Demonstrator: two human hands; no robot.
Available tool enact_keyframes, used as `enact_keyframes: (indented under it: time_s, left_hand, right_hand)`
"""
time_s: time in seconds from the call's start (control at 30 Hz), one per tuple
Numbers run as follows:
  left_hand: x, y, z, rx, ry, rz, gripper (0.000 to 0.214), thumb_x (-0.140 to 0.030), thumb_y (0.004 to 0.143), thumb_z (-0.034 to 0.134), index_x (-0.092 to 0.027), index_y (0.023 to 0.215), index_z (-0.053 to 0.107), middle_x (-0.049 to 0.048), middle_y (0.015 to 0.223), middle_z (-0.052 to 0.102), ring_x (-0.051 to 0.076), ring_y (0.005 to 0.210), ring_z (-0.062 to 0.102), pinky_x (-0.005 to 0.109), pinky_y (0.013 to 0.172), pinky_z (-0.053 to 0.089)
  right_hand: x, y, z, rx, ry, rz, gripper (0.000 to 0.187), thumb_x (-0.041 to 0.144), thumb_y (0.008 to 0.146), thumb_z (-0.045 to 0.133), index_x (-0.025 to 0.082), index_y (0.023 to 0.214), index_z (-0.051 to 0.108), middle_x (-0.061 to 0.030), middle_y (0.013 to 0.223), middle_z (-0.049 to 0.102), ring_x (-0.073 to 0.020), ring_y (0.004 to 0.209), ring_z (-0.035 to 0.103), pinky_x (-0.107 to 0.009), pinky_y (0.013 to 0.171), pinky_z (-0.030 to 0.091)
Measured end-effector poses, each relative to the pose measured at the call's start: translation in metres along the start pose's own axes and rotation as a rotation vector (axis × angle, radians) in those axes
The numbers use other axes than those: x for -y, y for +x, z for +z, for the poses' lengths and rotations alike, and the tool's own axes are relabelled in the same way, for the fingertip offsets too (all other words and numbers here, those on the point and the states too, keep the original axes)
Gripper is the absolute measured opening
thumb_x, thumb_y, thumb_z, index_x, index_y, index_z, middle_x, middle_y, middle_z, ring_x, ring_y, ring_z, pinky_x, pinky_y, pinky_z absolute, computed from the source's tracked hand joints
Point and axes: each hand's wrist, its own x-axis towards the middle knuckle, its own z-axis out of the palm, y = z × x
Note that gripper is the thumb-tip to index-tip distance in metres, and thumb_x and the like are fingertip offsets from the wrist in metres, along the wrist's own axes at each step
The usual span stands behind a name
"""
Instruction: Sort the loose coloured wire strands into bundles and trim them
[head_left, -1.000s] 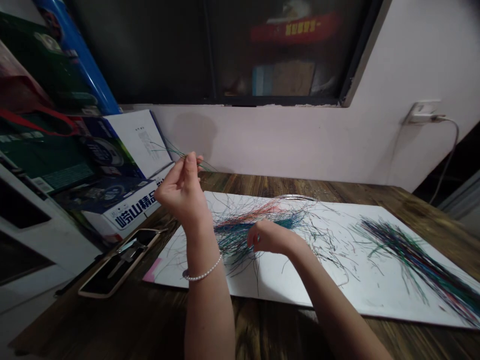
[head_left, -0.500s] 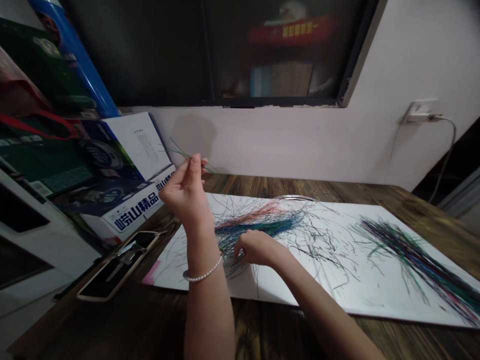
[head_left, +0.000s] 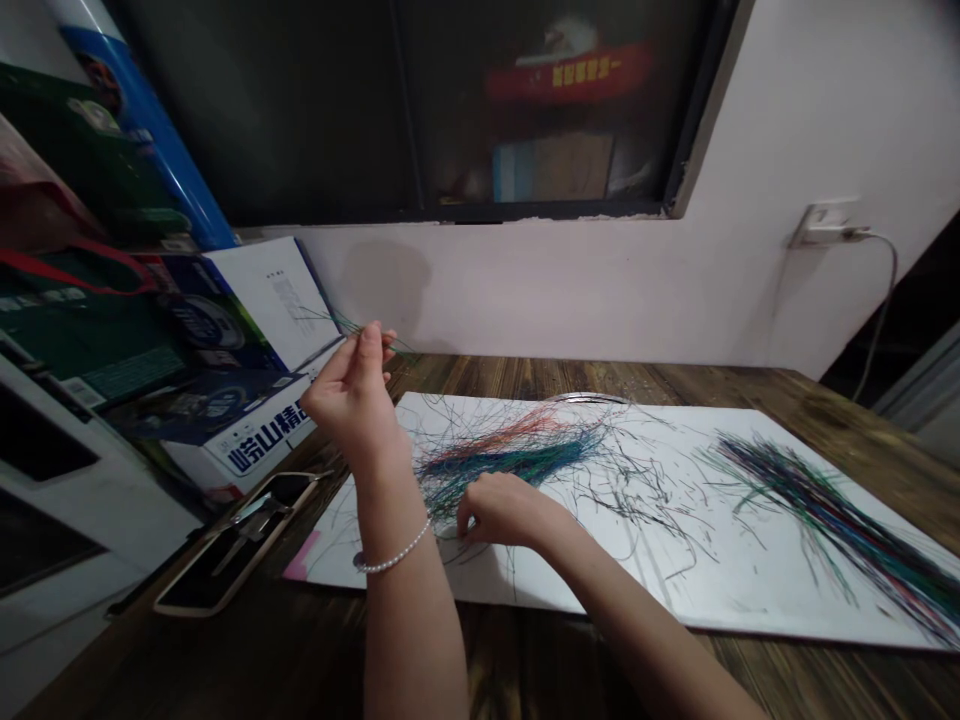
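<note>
Partly, the right grip (head_left: 508, 508) hides tangled strands (head_left: 525, 462).

Wooden table (head_left: 832, 430): white board (head_left: 739, 590); flat, dark, pale-rimmed object (head_left: 196, 582) left.

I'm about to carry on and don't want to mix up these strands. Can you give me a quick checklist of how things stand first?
1. Left hand pinching the green strands: ok.
2. Those strands held up off the white board: ok.
3. Right hand gripping a strand: cannot tell; its fingertips are partly hidden.
4. Strands in the middle pile untangled: not ok; many cross.
5. Right-side bundle clear of both hands: ok.
</note>
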Motion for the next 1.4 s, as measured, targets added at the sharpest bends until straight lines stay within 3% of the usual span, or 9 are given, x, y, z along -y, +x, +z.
enact_keyframes:
  time_s: [0.13,0.33,0.47,0.6,0.73,0.87,1.0,1.13,1.4]
  left_hand:
    - [0.0,0.001,-0.001,0.002,0.012,-0.008,0.023,-0.038,0.075,0.064,-0.019,0.085,0.073,0.0046,0.084,0.073,0.013,0.071,0.064,0.02,0.051,0.042]
    - [0.002,0.003,-0.003,-0.023,-0.012,0.01,0.023,-0.037,0.074,0.065,-0.019,0.085,0.073,0.0052,0.082,0.073,0.012,0.069,0.063,0.019,0.05,0.04]
    - [0.001,0.003,-0.003,-0.035,0.009,-0.009,0.024,-0.038,0.074,0.064,-0.018,0.086,0.073,0.0049,0.083,0.073,0.013,0.07,0.063,0.019,0.051,0.041]
    - [0.0,0.002,-0.001,-0.004,0.035,0.0,0.024,-0.038,0.075,0.064,-0.019,0.086,0.073,0.0051,0.083,0.073,0.013,0.07,0.063,0.02,0.052,0.042]
    - [0.001,-0.002,0.001,0.184,0.064,-0.025,0.021,-0.036,0.073,0.067,-0.018,0.081,0.074,0.0061,0.077,0.073,0.013,0.064,0.063,0.022,0.053,0.045]
    - [0.002,-0.013,0.007,0.653,0.159,-0.035,0.018,-0.034,0.072,0.068,-0.018,0.077,0.074,0.007,0.074,0.074,0.017,0.067,0.067,0.029,0.064,0.052]
    - [-0.005,-0.032,0.017,0.929,0.199,-0.007,0.012,-0.031,0.071,0.07,-0.021,0.073,0.075,0.0055,0.075,0.074,0.02,0.072,0.068,0.03,0.065,0.052]
    - [-0.013,-0.044,0.024,1.079,0.216,0.018,0.014,-0.03,0.075,0.065,-0.022,0.078,0.076,0.0037,0.076,0.074,0.022,0.077,0.068,0.031,0.065,0.052]
    - [-0.007,-0.042,0.024,1.163,0.201,0.007,0.02,-0.029,0.08,0.06,-0.022,0.091,0.075,0.0062,0.092,0.074,0.022,0.084,0.068,0.032,0.069,0.053]
  right_hand:
    - [0.001,-0.001,-0.003,-0.043,0.073,-0.021,0.02,0.018,0.069,0.065,0.023,0.084,0.077,-0.0069,0.078,0.075,-0.0239,0.074,0.067,-0.026,0.055,0.04]
    - [-0.006,-0.014,-0.029,-0.17,0.322,-0.105,0.016,0.011,0.073,0.063,0.021,0.077,0.075,-0.0008,0.071,0.072,-0.0124,0.068,0.064,-0.02,0.06,0.042]
    - [-0.015,-0.031,-0.052,-0.358,0.498,-0.085,0.01,0.013,0.073,0.065,0.018,0.073,0.073,-0.0017,0.072,0.069,-0.0111,0.067,0.06,-0.02,0.059,0.043]
    - [-0.024,-0.044,-0.066,-0.62,0.692,0.026,0.01,0.022,0.075,0.065,0.015,0.07,0.07,-0.0036,0.069,0.067,-0.0114,0.061,0.059,-0.022,0.053,0.044]
    - [-0.032,-0.047,-0.069,-0.886,0.865,0.146,0.016,0.028,0.076,0.063,0.014,0.07,0.067,-0.0016,0.055,0.062,-0.0125,0.053,0.06,-0.024,0.051,0.048]
    - [-0.034,-0.048,-0.071,-1.059,0.961,0.16,0.016,0.029,0.073,0.065,0.014,0.069,0.068,-0.0021,0.057,0.065,-0.0146,0.057,0.064,-0.027,0.056,0.053]
    - [-0.032,-0.049,-0.073,-1.156,0.992,0.121,0.016,0.029,0.072,0.067,0.014,0.071,0.069,-0.0021,0.059,0.067,-0.0152,0.057,0.065,-0.029,0.058,0.054]
    - [-0.029,-0.052,-0.075,-1.227,0.99,0.064,0.013,0.027,0.073,0.067,0.014,0.072,0.069,-0.0019,0.06,0.068,-0.0154,0.058,0.065,-0.029,0.06,0.055]
    - [-0.022,-0.058,-0.081,-1.307,0.961,0.01,0.006,0.021,0.07,0.069,0.017,0.067,0.067,-0.0018,0.068,0.069,-0.0135,0.057,0.064,-0.028,0.057,0.054]
